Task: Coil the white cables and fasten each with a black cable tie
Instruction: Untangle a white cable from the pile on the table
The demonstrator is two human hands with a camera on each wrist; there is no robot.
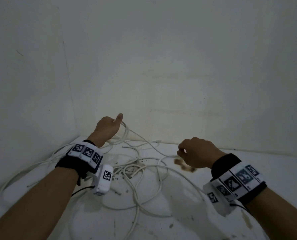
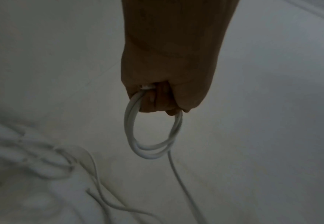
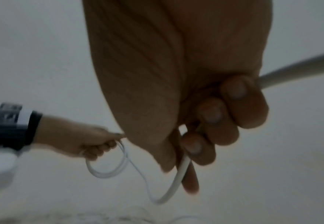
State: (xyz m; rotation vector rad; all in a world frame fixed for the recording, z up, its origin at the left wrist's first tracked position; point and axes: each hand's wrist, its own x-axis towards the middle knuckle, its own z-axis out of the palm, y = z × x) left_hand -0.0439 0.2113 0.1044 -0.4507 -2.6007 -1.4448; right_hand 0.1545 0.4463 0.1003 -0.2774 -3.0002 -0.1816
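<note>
My left hand is raised near the back wall and grips a small coil of white cable of a few loops, which hangs below the fist. From that coil one strand runs right and down to my right hand. There the fingers are curled round the white cable, which slides out both sides of the fist. In the right wrist view the left hand and its coil show at the left. No black cable tie is visible.
Several loose white cables lie tangled across the stained white table between and under my forearms. A brown stain marks the table by the right hand. White walls close the corner at the back and left.
</note>
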